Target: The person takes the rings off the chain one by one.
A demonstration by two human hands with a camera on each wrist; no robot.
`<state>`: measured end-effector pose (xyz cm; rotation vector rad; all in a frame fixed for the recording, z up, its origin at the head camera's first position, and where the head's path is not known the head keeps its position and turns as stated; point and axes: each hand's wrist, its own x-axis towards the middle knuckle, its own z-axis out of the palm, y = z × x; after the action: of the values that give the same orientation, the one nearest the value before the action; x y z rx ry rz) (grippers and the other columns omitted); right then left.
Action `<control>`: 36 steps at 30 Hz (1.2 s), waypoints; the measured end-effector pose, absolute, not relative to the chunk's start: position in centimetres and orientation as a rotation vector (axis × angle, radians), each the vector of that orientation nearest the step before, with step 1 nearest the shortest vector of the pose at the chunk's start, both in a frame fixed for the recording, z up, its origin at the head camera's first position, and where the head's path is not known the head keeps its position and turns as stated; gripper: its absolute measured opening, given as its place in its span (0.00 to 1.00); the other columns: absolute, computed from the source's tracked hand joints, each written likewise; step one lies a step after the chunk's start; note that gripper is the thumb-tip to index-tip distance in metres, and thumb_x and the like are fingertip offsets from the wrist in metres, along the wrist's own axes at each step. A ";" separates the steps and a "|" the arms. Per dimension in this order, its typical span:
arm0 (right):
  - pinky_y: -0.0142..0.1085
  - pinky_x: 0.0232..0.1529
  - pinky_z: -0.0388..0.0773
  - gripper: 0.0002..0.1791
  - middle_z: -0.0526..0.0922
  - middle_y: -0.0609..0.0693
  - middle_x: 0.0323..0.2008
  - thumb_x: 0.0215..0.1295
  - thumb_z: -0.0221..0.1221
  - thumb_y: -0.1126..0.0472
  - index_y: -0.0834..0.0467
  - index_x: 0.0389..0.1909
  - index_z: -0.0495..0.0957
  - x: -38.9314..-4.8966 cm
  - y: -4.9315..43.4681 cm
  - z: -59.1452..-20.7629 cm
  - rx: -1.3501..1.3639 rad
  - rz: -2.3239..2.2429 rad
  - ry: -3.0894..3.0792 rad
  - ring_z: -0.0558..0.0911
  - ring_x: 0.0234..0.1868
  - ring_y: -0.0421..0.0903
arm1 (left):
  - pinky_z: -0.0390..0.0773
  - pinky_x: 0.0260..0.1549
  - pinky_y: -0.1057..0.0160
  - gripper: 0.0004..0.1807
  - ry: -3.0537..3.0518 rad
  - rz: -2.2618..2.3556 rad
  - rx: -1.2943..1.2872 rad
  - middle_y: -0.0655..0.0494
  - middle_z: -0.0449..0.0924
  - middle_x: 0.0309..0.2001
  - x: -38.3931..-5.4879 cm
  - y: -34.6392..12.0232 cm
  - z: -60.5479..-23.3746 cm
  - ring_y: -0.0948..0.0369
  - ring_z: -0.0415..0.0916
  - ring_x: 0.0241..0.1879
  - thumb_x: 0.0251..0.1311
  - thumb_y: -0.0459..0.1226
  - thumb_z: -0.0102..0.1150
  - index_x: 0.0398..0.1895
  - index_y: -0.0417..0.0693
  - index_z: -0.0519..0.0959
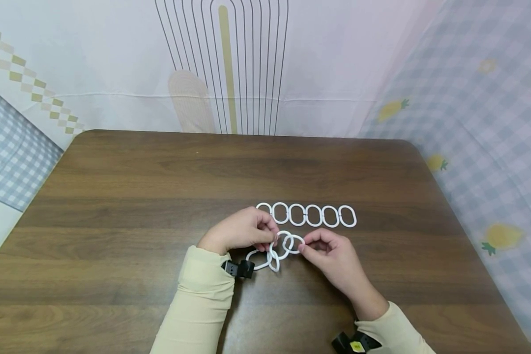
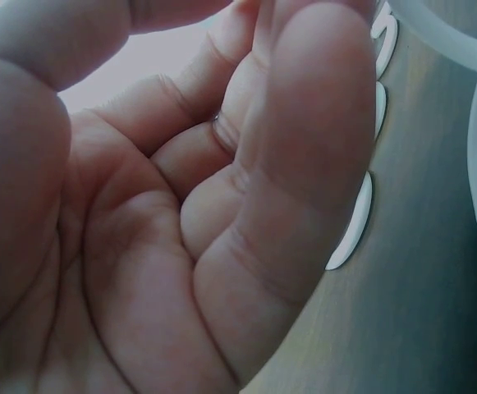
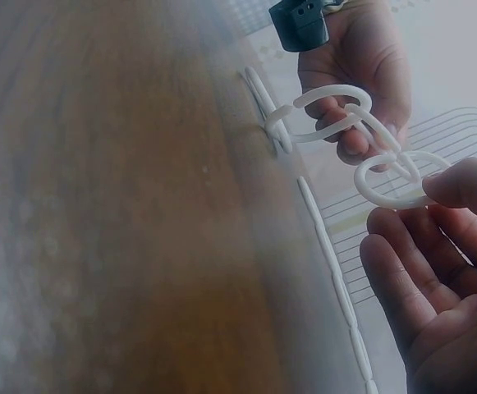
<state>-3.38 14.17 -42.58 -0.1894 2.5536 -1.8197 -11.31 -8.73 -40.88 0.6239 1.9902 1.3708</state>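
In the head view a short chain of white oval rings (image 1: pixel 269 259) hangs between my hands, low over the table. My left hand (image 1: pixel 239 228) pinches one ring of it between thumb and fingertips. The end ring (image 3: pixel 363 185), passing through that ring, is pinched by my right hand (image 1: pixel 338 258). Further links of the chain droop below the left hand, and at least one ring has a gap (image 3: pixel 294 107) in its side. The left fingertips' hold is hidden in the left wrist view, where the palm (image 2: pixel 148 263) fills most of the picture.
Behind the hands, several white oval rings (image 1: pixel 322 215) lie flat side by side in a row on the brown wooden table (image 1: pixel 128 196). The left hand partly covers the row's left end. Patterned cloth (image 1: pixel 336 59) hangs behind and beside the table.
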 end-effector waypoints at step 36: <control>0.29 0.31 0.82 0.04 0.85 0.55 0.30 0.59 0.68 0.71 0.67 0.31 0.81 -3.3 14.2 -42.5 -0.188 -1.822 2.547 0.83 0.29 0.37 | 0.85 0.30 0.62 0.05 1.975 1.379 0.598 0.53 0.83 0.26 -11.3 -8.7 -40.8 0.62 0.79 0.24 0.64 0.27 0.56 0.34 0.35 0.82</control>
<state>-3.33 14.21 -42.52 -0.1884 2.5467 -1.8219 -11.33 -8.74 -40.75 0.5985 1.9753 1.3786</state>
